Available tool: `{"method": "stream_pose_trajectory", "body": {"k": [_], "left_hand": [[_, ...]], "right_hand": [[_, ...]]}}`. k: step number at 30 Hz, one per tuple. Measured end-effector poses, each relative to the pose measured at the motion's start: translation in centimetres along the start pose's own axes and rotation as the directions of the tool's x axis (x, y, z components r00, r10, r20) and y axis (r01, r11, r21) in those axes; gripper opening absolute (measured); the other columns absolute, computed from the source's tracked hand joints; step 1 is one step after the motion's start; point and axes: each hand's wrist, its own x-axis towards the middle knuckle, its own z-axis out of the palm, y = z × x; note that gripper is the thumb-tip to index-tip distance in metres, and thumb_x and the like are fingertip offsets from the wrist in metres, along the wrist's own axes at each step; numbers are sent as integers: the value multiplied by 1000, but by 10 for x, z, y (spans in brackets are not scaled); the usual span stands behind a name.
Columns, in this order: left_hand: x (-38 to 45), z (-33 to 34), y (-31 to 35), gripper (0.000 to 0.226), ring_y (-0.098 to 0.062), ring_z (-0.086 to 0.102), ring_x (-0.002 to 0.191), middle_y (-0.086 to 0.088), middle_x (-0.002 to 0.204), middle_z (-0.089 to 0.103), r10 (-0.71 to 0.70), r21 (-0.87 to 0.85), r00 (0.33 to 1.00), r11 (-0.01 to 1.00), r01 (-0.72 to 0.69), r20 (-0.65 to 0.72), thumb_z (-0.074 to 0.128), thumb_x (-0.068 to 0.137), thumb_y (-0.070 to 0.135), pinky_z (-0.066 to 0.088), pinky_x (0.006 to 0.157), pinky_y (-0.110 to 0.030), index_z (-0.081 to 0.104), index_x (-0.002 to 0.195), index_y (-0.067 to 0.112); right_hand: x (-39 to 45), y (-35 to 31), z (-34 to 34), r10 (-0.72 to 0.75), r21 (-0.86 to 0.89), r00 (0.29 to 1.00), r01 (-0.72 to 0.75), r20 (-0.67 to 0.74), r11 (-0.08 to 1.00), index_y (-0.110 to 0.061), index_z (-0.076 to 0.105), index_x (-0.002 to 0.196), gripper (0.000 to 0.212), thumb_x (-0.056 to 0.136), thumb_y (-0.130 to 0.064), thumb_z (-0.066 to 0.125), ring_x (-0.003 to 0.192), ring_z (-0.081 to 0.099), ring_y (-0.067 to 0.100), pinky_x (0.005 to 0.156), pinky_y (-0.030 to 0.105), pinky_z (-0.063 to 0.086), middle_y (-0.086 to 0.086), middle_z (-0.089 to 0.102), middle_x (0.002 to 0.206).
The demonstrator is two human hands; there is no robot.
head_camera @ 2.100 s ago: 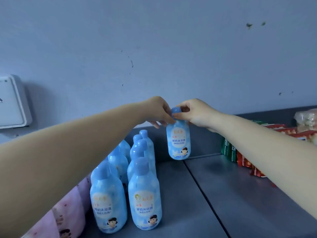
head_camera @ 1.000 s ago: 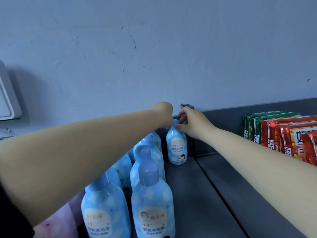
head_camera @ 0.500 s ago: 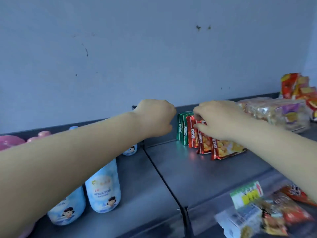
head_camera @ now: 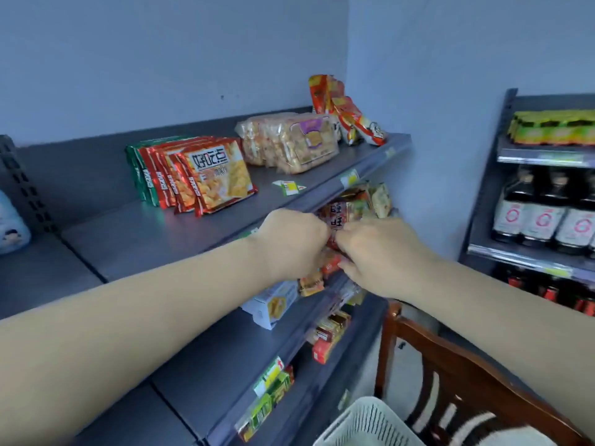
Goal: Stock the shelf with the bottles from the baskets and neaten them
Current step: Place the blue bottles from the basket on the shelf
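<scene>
In the head view, your two hands are stretched out in front of the shelf (head_camera: 206,226), close together at the front edge of its top board. Your left hand (head_camera: 291,244) shows its back, with the fingers curled down and hidden, so I cannot tell if it holds something. Your right hand (head_camera: 376,252) is just beside it, also with curled fingers; they lie against a dark red snack packet (head_camera: 336,220) on the board below, but a real grip is not clear to see.

Only one blue bottle (head_camera: 11,226) is in view, cut by the left edge, standing on the neighbouring board, well apart from both hands. One white basket (head_camera: 363,426) shows at the bottom, beside one wooden chair (head_camera: 450,375).

On the top board stands one row of cracker packets (head_camera: 193,175), about five red ones and one green at the back. To their right lie two clear bags of puffed snacks (head_camera: 289,141), then a leaning pile of red bags (head_camera: 344,107) in the corner. One small price tag (head_camera: 289,185) lies flat near the front edge. A white box (head_camera: 273,305) sits on the second board, under your left wrist. On the other rack at the right, three dark bottles (head_camera: 541,214) are clearly visible.
</scene>
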Motion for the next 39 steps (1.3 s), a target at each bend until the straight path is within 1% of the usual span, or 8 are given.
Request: {"method": "stream_pose_trajectory", "body": {"k": [6, 10, 14, 18, 22, 27, 35, 39], "left_hand": [[34, 44, 84, 24, -30, 63, 94, -7, 102, 65, 151, -78, 988, 986, -150, 9, 43, 92, 28, 36, 64, -30, 61, 99, 13], [52, 75, 128, 21, -30, 63, 96, -8, 103, 65, 242, -133, 969, 963, -233, 57, 45, 91, 23, 35, 62, -30, 61, 102, 13], [64, 124, 170, 15, -28, 59, 97, -7, 105, 62, 330, -261, 924, 925, -276, 193, 42, 93, 21, 34, 64, -31, 56, 95, 15], [65, 187, 205, 19, -26, 56, 104, -6, 112, 58, 367, -395, 889, 886, -243, 275, 43, 93, 20, 39, 71, -32, 55, 106, 12], [53, 261, 244, 23, -22, 56, 106, -2, 115, 59, 376, -553, 845, 825, -118, 380, 48, 92, 23, 42, 72, -31, 55, 114, 18], [34, 362, 297, 32, -19, 57, 107, 2, 116, 61, 406, -653, 784, 757, -1, 469, 53, 89, 23, 42, 81, -26, 55, 120, 20], [15, 498, 382, 47, -24, 56, 110, -3, 124, 58, 421, -759, 751, 632, 160, 509, 63, 82, 16, 48, 91, -35, 50, 127, 19], [8, 540, 409, 52, -27, 55, 112, -6, 127, 55, 426, -806, 756, 550, 220, 497, 65, 79, 13, 47, 92, -40, 50, 129, 15]], "right_hand": [[-76, 26, 48, 139, 25, 982, -143, 130, 989, -7, 62, 78, 19, 72, -21, 73, 72, 63, 31, 50, 28, 26, 10, 63, 78], [-121, 37, 84, 273, 40, 921, -295, 278, 955, -14, 55, 110, 24, 91, -29, 48, 104, 56, 25, 70, 32, 41, 3, 58, 110], [-163, 42, 129, 407, 101, 820, -481, 402, 871, -16, 55, 106, 23, 91, -30, 46, 103, 56, 23, 68, 31, 39, 1, 59, 110], [-203, 36, 186, 467, 132, 713, -609, 523, 782, -16, 55, 104, 21, 89, -29, 50, 99, 56, 22, 66, 31, 41, 1, 59, 106], [-247, 14, 253, 470, 130, 559, -727, 684, 675, -13, 53, 105, 22, 89, -29, 51, 102, 56, 25, 75, 35, 47, 3, 57, 108], [-297, -26, 344, 478, 83, 380, -842, 792, 533, -10, 52, 113, 30, 89, -29, 51, 110, 53, 27, 80, 32, 43, 7, 56, 115], [-345, -75, 469, 521, -43, 345, -802, 781, 596, -13, 47, 125, 41, 89, -31, 51, 115, 50, 29, 94, 34, 36, 9, 57, 124], [-355, -86, 505, 551, -60, 364, -794, 751, 605, -10, 46, 126, 42, 91, -32, 53, 112, 53, 32, 90, 36, 37, 11, 59, 121]]}}
